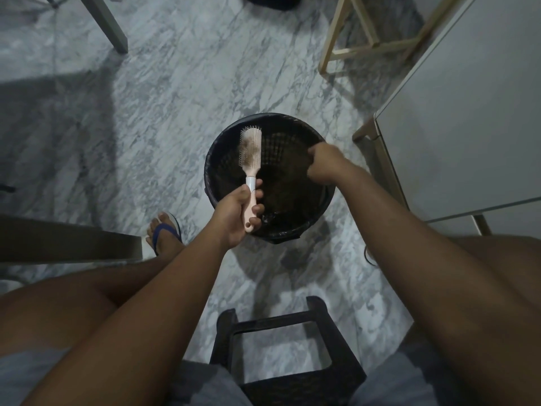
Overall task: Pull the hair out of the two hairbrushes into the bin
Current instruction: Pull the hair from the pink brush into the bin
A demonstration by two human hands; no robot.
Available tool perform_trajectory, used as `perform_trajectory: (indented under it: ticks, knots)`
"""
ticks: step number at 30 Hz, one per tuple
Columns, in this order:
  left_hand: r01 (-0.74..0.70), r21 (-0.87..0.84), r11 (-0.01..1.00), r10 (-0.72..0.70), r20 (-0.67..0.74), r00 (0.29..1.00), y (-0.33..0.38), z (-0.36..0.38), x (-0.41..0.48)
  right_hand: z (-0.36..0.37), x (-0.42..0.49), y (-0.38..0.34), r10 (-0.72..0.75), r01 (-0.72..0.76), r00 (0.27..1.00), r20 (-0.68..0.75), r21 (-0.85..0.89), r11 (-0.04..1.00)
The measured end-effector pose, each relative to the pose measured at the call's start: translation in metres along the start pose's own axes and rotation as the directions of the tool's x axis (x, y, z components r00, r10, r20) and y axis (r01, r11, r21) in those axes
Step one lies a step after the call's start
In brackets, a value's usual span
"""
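Note:
A pink and white hairbrush (250, 155) with a mat of brown hair in its bristles is held over the black bin (234, 136). My left hand (234, 218) grips its handle, with the head pointing away from me. My right hand (325, 167) hovers over the right side of the bin with fingers curled and pinched together; whether hair is between them is too blurred and dark to tell. The bin has a dark liner and a mesh wall. A second hairbrush is not in view.
A black plastic stool (292, 361) stands between my knees. A white cabinet (468, 112) is at the right, a wooden frame (366, 48) behind it, a table leg (108, 24) at the far left. My sandalled foot (164, 232) rests left of the bin on the marble floor.

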State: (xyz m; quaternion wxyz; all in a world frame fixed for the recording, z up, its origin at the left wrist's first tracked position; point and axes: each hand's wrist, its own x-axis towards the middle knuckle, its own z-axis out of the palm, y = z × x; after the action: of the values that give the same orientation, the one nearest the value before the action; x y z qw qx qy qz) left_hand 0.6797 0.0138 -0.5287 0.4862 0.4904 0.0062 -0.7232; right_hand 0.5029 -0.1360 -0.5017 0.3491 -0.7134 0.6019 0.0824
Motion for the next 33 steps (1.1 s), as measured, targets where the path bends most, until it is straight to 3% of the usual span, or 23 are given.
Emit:
perform_trajectory:
  ticks: [1, 2, 5, 6, 11, 18, 22, 26, 30, 32, 33]
  knots:
    - [-0.001, 0.025, 1.000, 0.001, 0.006, 1.000, 0.000, 0.001, 0.000, 0.004, -0.003, -0.001, -0.025, 0.027, 0.999, 0.046, -0.040, 0.999]
    - [0.000, 0.045, 0.999, -0.001, 0.010, 1.000, -0.001, 0.002, 0.000, 0.007, -0.007, -0.005, -0.077, 0.077, 0.997, -0.004, -0.012, 0.997]
    - [0.016, 0.080, 0.997, -0.017, 0.016, 1.000, -0.003, 0.005, 0.001, 0.014, -0.014, -0.024, -0.225, 0.307, 0.894, -0.387, 0.165, 0.937]
    - [0.024, 0.086, 0.996, -0.026, 0.019, 0.999, -0.004, 0.005, 0.001, 0.016, -0.015, -0.030, -0.243, 0.364, 0.861, -0.447, 0.208, 0.908]
    - [0.031, 0.109, 0.994, -0.037, 0.053, 0.998, -0.007, 0.012, 0.001, 0.034, -0.011, -0.049, -0.331, 0.402, 0.883, -0.332, 0.172, 0.900]
    - [0.041, 0.131, 0.991, -0.050, 0.067, 0.996, -0.010, 0.011, 0.002, 0.035, -0.002, -0.040, -0.336, 0.438, 0.820, -0.462, 0.130, 0.890]
    - [0.051, 0.118, 0.992, -0.059, 0.064, 0.996, -0.010, 0.015, 0.001, 0.020, -0.004, -0.041, -0.280, 0.460, 0.783, -0.555, 0.214, 0.862]
    - [0.042, 0.083, 0.996, -0.048, 0.074, 0.996, -0.004, 0.019, 0.003, 0.000, -0.006, -0.044, -0.165, 0.542, 0.633, -0.757, 0.280, 0.792]
    - [0.033, 0.090, 0.995, -0.040, 0.080, 0.996, 0.001, 0.022, 0.003, -0.006, -0.005, -0.035, -0.001, 0.574, 0.502, -0.865, 0.332, 0.748]
    - [0.029, 0.090, 0.996, -0.036, 0.070, 0.997, 0.001, 0.022, 0.003, -0.006, -0.001, -0.027, 0.081, 0.534, 0.533, -0.842, 0.410, 0.740]
    - [0.026, 0.091, 0.996, -0.032, 0.063, 0.997, 0.001, 0.022, 0.003, -0.004, 0.001, -0.023, 0.085, 0.474, 0.595, -0.799, 0.435, 0.766]
